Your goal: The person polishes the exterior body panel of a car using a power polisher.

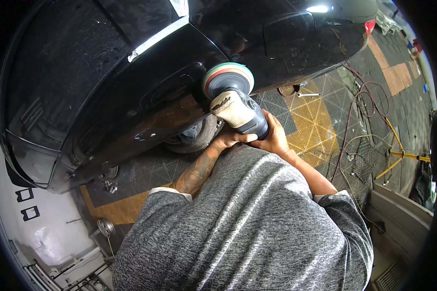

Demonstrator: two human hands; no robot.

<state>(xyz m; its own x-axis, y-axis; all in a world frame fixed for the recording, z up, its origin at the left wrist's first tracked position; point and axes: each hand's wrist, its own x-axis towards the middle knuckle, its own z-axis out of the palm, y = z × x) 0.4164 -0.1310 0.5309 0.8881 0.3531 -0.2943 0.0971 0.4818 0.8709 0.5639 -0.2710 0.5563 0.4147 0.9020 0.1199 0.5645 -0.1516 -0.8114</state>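
"What is happening beside the black car (165, 63)?"

"The left hand (234, 139) and right hand (275, 135) are gripping 1 polisher (240, 111) by its rear end."

"Where is it sitting?"

"Its round pad (228, 78) is facing the car's lower side; whether it's touching, I cannot tell."

Car-repair wkshp, judging by blk car (179, 58), handheld polisher (252, 116), hose (349, 116) & grid flr tiles (320, 127).

Left hand (235, 139) and right hand (274, 137) clasped the dark rear end of a black, cream-wrapped power polisher (241, 115); round, multicoloured pad (229, 71) at a glossy black car body (179, 54), contact unclear. Grey-and-yellow ribbed floor tiles (320, 133) lay beneath.
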